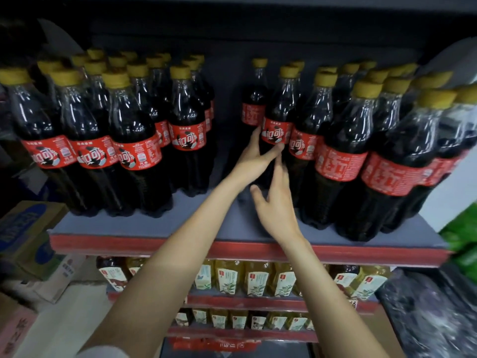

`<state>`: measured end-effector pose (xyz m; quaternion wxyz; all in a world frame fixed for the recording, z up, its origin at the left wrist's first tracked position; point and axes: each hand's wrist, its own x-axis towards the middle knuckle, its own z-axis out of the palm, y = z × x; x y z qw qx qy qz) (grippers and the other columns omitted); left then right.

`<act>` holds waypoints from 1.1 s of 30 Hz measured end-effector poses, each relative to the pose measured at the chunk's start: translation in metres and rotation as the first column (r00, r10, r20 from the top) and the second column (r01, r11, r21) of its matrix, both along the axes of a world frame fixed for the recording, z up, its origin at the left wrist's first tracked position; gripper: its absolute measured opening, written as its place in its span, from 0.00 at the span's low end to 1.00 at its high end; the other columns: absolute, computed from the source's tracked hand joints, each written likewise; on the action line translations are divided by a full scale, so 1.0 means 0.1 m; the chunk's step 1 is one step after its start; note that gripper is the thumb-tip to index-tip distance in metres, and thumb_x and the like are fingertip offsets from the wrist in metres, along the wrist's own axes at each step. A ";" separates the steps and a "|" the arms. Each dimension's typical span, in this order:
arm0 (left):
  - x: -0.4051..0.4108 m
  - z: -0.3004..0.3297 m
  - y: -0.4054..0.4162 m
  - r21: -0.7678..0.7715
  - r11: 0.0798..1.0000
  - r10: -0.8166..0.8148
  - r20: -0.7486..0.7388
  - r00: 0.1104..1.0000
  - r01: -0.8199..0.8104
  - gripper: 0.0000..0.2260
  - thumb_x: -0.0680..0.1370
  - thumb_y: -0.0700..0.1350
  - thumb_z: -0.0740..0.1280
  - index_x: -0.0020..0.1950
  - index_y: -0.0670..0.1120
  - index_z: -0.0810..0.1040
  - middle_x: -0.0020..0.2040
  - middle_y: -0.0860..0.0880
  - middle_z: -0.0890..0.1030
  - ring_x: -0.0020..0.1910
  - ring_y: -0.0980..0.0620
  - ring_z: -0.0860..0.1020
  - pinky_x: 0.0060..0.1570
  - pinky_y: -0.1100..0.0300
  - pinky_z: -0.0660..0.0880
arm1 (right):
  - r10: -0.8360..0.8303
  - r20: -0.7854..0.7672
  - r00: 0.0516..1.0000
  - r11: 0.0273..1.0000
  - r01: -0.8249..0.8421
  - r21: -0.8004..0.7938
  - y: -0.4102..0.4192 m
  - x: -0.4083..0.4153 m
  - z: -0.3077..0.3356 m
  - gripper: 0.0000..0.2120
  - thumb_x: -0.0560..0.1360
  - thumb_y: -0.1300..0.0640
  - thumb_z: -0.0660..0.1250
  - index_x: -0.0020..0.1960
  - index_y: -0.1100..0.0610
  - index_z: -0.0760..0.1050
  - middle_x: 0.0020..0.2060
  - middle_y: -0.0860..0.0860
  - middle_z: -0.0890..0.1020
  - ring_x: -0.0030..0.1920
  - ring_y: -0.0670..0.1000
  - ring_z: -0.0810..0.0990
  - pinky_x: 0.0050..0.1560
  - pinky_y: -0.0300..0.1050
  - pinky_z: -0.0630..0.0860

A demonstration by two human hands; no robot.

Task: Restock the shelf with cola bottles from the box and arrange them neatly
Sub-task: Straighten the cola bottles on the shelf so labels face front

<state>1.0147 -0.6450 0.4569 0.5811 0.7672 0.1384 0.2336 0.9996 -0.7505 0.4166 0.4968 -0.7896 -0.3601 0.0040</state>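
Note:
Cola bottles with yellow caps and red labels stand on the grey shelf (144,226) in two groups, left (129,140) and right (343,156), with a gap between them. My left hand (254,156) wraps its fingers around the lower body of a cola bottle (277,117) at the left edge of the right group. My right hand (277,205) is just below it, fingers spread, touching the same bottle's base area. Another single bottle (254,99) stands behind it in the gap.
Cardboard boxes (28,236) are stacked at the left beside the shelf. Lower shelves hold yellow tea bottles (255,277). A red shelf edge (258,248) runs across the front. Green packaging (462,244) shows at the right.

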 end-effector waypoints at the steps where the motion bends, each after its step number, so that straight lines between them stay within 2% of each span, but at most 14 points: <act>1: 0.03 -0.01 0.00 0.030 1.000 0.008 0.004 1.000 -0.008 0.29 0.79 0.49 0.65 0.77 0.50 0.56 0.72 0.49 0.68 0.71 0.52 0.66 0.69 0.59 0.62 | 0.006 -0.025 1.000 1.000 -0.006 0.007 0.02 0.01 0.01 0.37 0.79 0.62 0.62 0.78 0.58 0.41 0.78 0.57 0.48 0.78 0.52 0.47 0.72 0.37 0.46; 4: 0.03 -0.02 -0.01 0.118 0.991 0.064 0.035 0.997 -0.068 0.29 0.79 0.50 0.66 0.76 0.49 0.57 0.70 0.49 0.71 0.67 0.53 0.70 0.64 0.62 0.65 | -0.003 -0.043 0.999 1.000 0.004 0.018 0.05 0.02 0.04 0.39 0.78 0.64 0.62 0.78 0.58 0.39 0.77 0.60 0.50 0.77 0.57 0.50 0.76 0.53 0.54; 6: -0.05 -0.03 -0.01 0.140 0.984 0.107 0.053 0.993 -0.113 0.30 0.78 0.52 0.67 0.75 0.51 0.57 0.68 0.50 0.73 0.65 0.53 0.71 0.64 0.58 0.68 | -0.039 0.021 0.999 0.999 0.039 0.000 0.05 0.03 0.04 0.39 0.78 0.63 0.63 0.78 0.58 0.40 0.75 0.60 0.55 0.75 0.59 0.57 0.72 0.58 0.62; 9: -0.33 -0.04 0.01 0.182 0.959 0.204 0.090 0.975 -0.217 0.30 0.76 0.55 0.68 0.74 0.53 0.59 0.62 0.53 0.76 0.62 0.52 0.74 0.64 0.51 0.71 | -0.093 0.161 0.983 0.995 0.095 -0.006 0.00 0.04 0.07 0.37 0.78 0.58 0.65 0.79 0.56 0.46 0.68 0.59 0.65 0.66 0.60 0.71 0.61 0.59 0.73; 11: -0.61 -0.05 -0.01 0.229 0.934 0.257 0.102 0.961 -0.274 0.30 0.75 0.56 0.69 0.73 0.54 0.61 0.55 0.57 0.76 0.58 0.53 0.77 0.61 0.52 0.73 | -0.053 0.200 0.978 0.999 0.052 0.008 -0.03 0.04 0.11 0.39 0.76 0.55 0.68 0.78 0.54 0.48 0.66 0.57 0.67 0.64 0.57 0.72 0.57 0.58 0.75; 13: -0.89 -0.06 -0.06 0.238 0.928 0.264 0.123 0.957 -0.286 0.29 0.75 0.55 0.69 0.73 0.54 0.62 0.54 0.60 0.75 0.52 0.63 0.76 0.56 0.65 0.72 | 0.067 0.148 0.987 0.996 -0.074 0.045 -0.03 0.00 0.16 0.42 0.74 0.56 0.71 0.78 0.51 0.48 0.68 0.53 0.69 0.67 0.52 0.71 0.61 0.55 0.75; 15: -1.11 -0.07 -0.08 0.220 0.926 0.279 0.146 0.949 -0.306 0.29 0.75 0.53 0.69 0.73 0.53 0.62 0.56 0.61 0.74 0.49 0.71 0.74 0.49 0.77 0.70 | 0.192 0.073 0.979 0.976 -0.198 0.089 -0.01 -0.06 0.19 0.44 0.72 0.58 0.73 0.78 0.50 0.49 0.67 0.48 0.72 0.65 0.41 0.72 0.64 0.46 0.74; 17: -1.28 -0.08 -0.08 0.241 0.895 0.345 0.157 0.925 -0.375 0.30 0.75 0.53 0.68 0.75 0.53 0.61 0.60 0.59 0.73 0.51 0.69 0.74 0.47 0.81 0.68 | 0.248 0.058 0.967 0.962 -0.253 0.104 0.05 -0.15 0.18 0.43 0.72 0.60 0.74 0.77 0.50 0.52 0.62 0.42 0.74 0.58 0.29 0.72 0.61 0.33 0.72; 19: -1.41 -0.10 -0.06 0.356 0.809 0.423 0.201 0.884 -0.468 0.30 0.76 0.54 0.67 0.76 0.51 0.60 0.64 0.56 0.71 0.57 0.62 0.73 0.49 0.77 0.72 | 0.277 0.054 0.959 0.949 -0.282 0.139 0.14 -0.24 0.17 0.41 0.72 0.61 0.74 0.77 0.51 0.53 0.61 0.41 0.74 0.56 0.26 0.71 0.58 0.28 0.71; 22: -1.57 -0.18 -0.03 0.495 0.669 0.475 0.289 0.831 -0.554 0.30 0.79 0.55 0.64 0.77 0.46 0.59 0.68 0.49 0.68 0.62 0.57 0.72 0.53 0.60 0.78 | 0.297 0.049 0.954 0.940 -0.301 0.163 0.30 -0.38 0.16 0.39 0.73 0.60 0.73 0.77 0.52 0.54 0.64 0.44 0.74 0.59 0.32 0.73 0.58 0.28 0.71; 24: -1.64 -0.22 0.01 0.533 0.609 0.488 0.332 0.807 -0.588 0.28 0.79 0.54 0.61 0.76 0.45 0.60 0.67 0.47 0.69 0.63 0.54 0.72 0.53 0.54 0.79 | 0.281 0.055 0.958 0.942 -0.286 0.178 0.39 -0.43 0.17 0.39 0.73 0.59 0.73 0.76 0.51 0.55 0.65 0.47 0.75 0.62 0.39 0.74 0.59 0.31 0.72; 27: -1.71 -0.24 0.06 0.542 0.564 0.509 0.365 0.779 -0.622 0.25 0.80 0.51 0.59 0.75 0.44 0.62 0.66 0.46 0.70 0.62 0.53 0.73 0.53 0.53 0.78 | 0.268 0.066 0.961 0.942 -0.276 0.190 0.49 -0.50 0.16 0.39 0.72 0.58 0.74 0.76 0.51 0.56 0.64 0.48 0.77 0.63 0.44 0.75 0.61 0.41 0.75; 33: -1.78 -0.27 0.12 0.534 0.563 0.515 0.370 0.773 -0.631 0.25 0.79 0.51 0.59 0.74 0.44 0.63 0.68 0.46 0.68 0.64 0.53 0.72 0.56 0.54 0.78 | 0.255 0.068 0.965 0.949 -0.263 0.172 0.65 -0.57 0.14 0.41 0.71 0.56 0.75 0.76 0.48 0.54 0.65 0.51 0.76 0.64 0.50 0.75 0.60 0.55 0.75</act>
